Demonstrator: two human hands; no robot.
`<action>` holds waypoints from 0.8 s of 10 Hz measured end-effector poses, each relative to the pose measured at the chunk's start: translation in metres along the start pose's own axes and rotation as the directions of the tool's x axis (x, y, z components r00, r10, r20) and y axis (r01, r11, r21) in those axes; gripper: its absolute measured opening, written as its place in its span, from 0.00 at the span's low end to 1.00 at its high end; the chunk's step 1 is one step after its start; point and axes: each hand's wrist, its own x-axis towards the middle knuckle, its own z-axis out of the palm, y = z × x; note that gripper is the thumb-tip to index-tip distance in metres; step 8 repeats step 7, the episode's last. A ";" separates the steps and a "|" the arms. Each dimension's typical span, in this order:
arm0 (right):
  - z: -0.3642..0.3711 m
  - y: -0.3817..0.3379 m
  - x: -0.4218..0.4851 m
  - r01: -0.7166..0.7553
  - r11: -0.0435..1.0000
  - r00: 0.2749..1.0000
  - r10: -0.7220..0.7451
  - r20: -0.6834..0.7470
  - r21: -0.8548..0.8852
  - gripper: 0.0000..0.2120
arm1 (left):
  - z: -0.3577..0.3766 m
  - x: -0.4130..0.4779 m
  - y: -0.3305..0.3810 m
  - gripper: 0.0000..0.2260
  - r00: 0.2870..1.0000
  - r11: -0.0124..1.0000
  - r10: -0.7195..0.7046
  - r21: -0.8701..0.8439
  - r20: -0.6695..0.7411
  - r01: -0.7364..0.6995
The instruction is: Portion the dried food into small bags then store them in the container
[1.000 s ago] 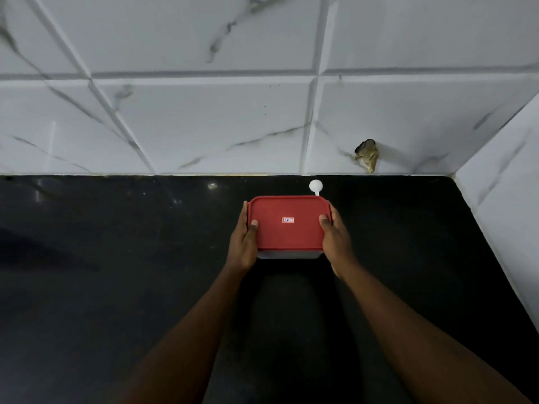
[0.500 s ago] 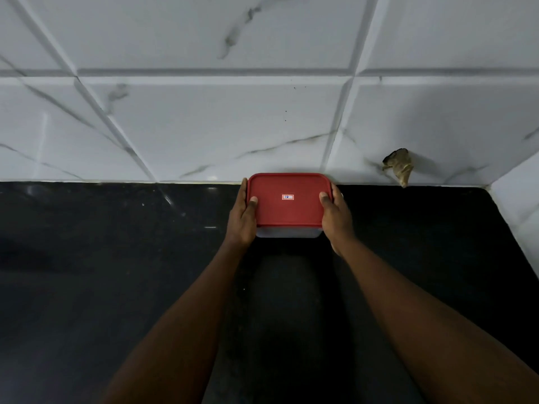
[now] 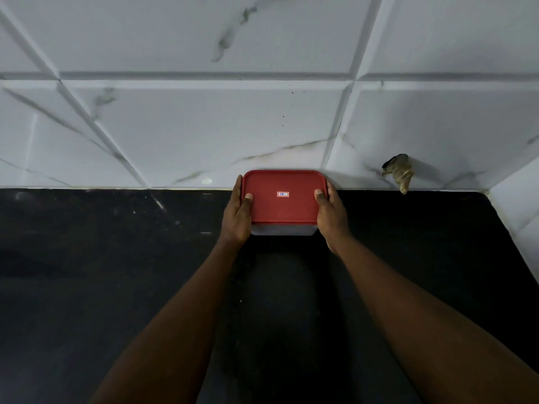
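A rectangular container with a red lid and a small label on top sits at the back of the black counter, close to the tiled wall. My left hand grips its left side, thumb resting on the lid. My right hand grips its right side the same way. The lid is closed, so what is inside is hidden. No small bags or dried food are in view.
The black countertop stretches left and toward me. A white marble-tiled wall rises right behind the container and turns a corner at the far right. A crumpled brownish wad plugs a hole in the wall, right of the container.
Both hands have pushed the container away from me, back against the wall. The white spoon seen behind it a second ago is hidden now.
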 end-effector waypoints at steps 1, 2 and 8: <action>-0.002 -0.002 -0.002 0.011 0.999 1.000 -0.009 0.026 -0.043 0.23 | 0.000 -0.004 0.004 0.24 1.000 1.000 -0.004 0.011 -0.008 0.004; -0.005 -0.008 -0.005 0.008 0.995 0.998 -0.002 0.055 -0.095 0.24 | 0.000 -0.005 0.008 0.24 0.999 0.999 -0.040 0.027 -0.004 0.041; -0.056 -0.054 -0.058 0.117 0.956 0.989 -0.088 0.118 -0.270 0.30 | -0.002 -0.049 0.063 0.29 1.000 0.961 0.013 0.275 -0.013 -0.008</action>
